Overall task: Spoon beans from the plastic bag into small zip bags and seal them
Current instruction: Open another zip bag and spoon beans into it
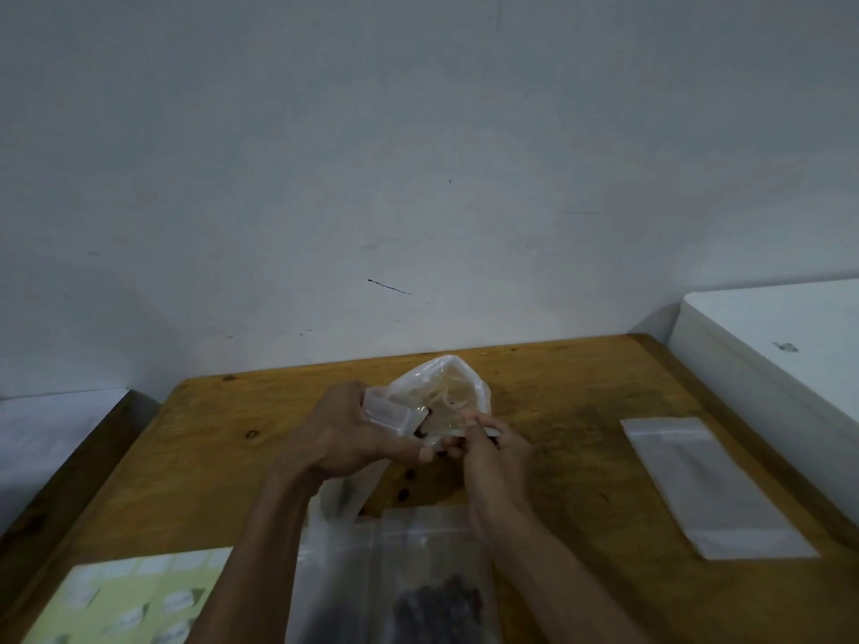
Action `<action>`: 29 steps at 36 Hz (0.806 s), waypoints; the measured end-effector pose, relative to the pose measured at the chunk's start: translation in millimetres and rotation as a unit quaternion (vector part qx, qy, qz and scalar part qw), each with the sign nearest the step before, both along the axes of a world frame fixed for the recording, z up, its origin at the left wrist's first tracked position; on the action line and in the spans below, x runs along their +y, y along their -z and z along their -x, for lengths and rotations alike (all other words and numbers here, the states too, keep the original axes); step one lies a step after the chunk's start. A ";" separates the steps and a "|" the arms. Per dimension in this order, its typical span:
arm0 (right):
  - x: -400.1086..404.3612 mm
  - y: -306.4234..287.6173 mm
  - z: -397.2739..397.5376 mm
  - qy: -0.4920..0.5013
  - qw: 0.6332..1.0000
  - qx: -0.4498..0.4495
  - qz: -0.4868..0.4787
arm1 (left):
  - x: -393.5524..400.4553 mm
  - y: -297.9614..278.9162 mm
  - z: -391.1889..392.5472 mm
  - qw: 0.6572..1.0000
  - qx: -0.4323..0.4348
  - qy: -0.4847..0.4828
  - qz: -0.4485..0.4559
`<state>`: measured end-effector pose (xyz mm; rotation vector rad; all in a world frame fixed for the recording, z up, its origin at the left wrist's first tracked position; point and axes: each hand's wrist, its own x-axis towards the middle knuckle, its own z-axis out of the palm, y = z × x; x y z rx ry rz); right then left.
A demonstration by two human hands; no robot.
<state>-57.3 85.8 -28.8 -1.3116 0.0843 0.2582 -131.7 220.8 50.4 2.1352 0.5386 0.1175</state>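
The left hand (344,434) pinches a small zip bag (395,413) mouth-up for filling; the right hand (492,441) grips a spoon – barely visible; the plastic bag (446,392) slumps at twelve o'clock, beans (437,606) at six.

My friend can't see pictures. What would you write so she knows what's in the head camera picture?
Two hands work over a wooden table: the left hand holds a small zip bag, and the right hand pinches something thin beside a crumpled clear plastic bag. Nearer the camera lies another clear bag with dark beans, and flat empty bags lie on the right.
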 end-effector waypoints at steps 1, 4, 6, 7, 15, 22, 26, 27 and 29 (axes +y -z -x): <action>-1.1 -1.4 -0.9 0.008 1.000 0.002 -0.007 | 0.2 -0.7 1.4 1.000 0.003 0.002 -0.012; -9.4 -6.3 -5.5 0.032 0.999 -0.020 -0.011 | 3.2 1.3 6.5 0.999 0.017 0.011 -0.043; -16.2 -9.0 -9.5 0.036 0.999 -0.031 -0.011 | 5.4 5.6 10.3 0.998 0.025 0.008 -0.060; -19.6 -10.5 -11.8 0.035 0.999 -0.035 -0.011 | 5.5 7.3 11.9 0.997 0.026 0.005 -0.066; -33.8 -31.3 -21.7 0.031 0.996 -0.081 -0.022 | 14.7 25.3 10.3 0.994 0.043 -0.021 -0.098; -32.8 -53.9 -17.6 -0.012 0.993 -0.118 -0.026 | 14.6 27.5 7.3 0.995 0.034 -0.018 -0.088; -24.9 -61.8 1.9 -0.074 0.973 -0.210 0.060 | 13.2 24.9 5.6 0.997 0.033 -0.020 -0.072; -22.4 -61.0 7.4 -0.099 0.959 -0.250 0.086 | 12.7 24.4 5.4 0.997 0.030 -0.020 -0.073; -18.6 -56.7 14.6 -0.128 0.919 -0.345 0.140 | 12.9 24.9 3.7 0.997 0.027 -0.010 -0.077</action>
